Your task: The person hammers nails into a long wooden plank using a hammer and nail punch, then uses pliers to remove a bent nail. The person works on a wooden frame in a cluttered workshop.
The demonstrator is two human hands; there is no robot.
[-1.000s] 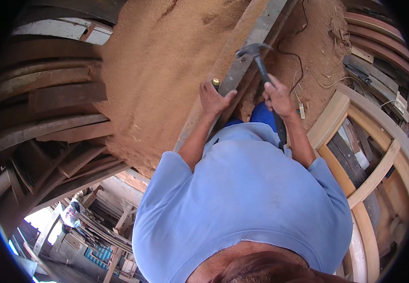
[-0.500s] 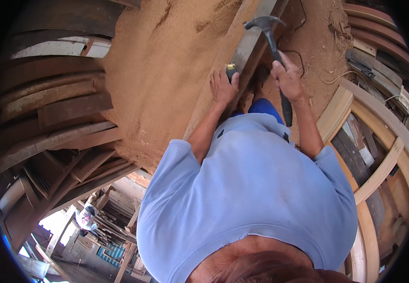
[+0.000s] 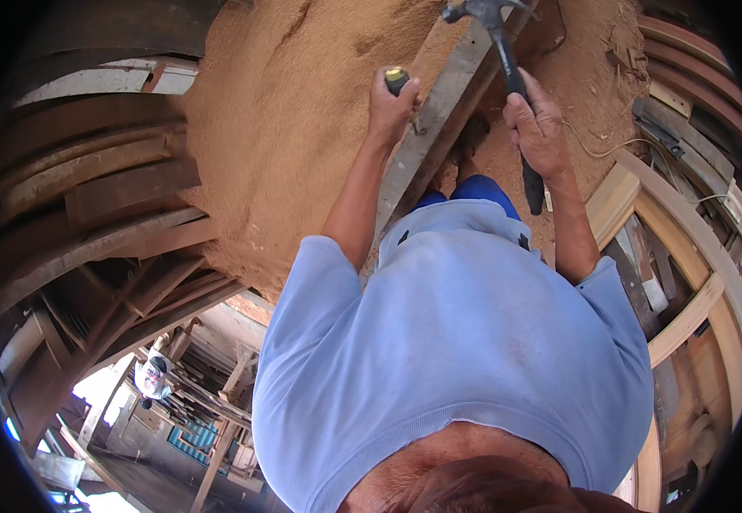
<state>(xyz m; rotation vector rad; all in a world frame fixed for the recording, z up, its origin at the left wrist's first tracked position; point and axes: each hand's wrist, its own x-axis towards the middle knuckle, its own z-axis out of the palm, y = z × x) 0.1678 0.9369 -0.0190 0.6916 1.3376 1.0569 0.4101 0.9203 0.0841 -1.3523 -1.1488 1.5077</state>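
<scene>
My left hand (image 3: 389,111) is closed around the black-and-yellow handle of a chisel (image 3: 397,79). Its thin metal end shows below the fist, beside a long wooden beam (image 3: 450,101); I cannot tell whether it touches the wood. My right hand (image 3: 540,128) grips a claw hammer (image 3: 508,53) by its black handle. The hammer's head is raised at the top of the picture, over the far part of the beam, with the claw toward the right. The handle's lower end sticks out beneath my right fist.
Brown sawdust (image 3: 277,128) spreads left of the beam. Stacked boards (image 3: 123,192) line the left side. A wooden frame (image 3: 687,321) stands close on my right, with a pale cord (image 3: 597,147) nearby. Another person (image 3: 153,376) is far off at the lower left.
My left hand has moved up and left and wraps the chisel in a fist, where its fingers were spread out before. My right hand has moved right and the hammer head is higher in view.
</scene>
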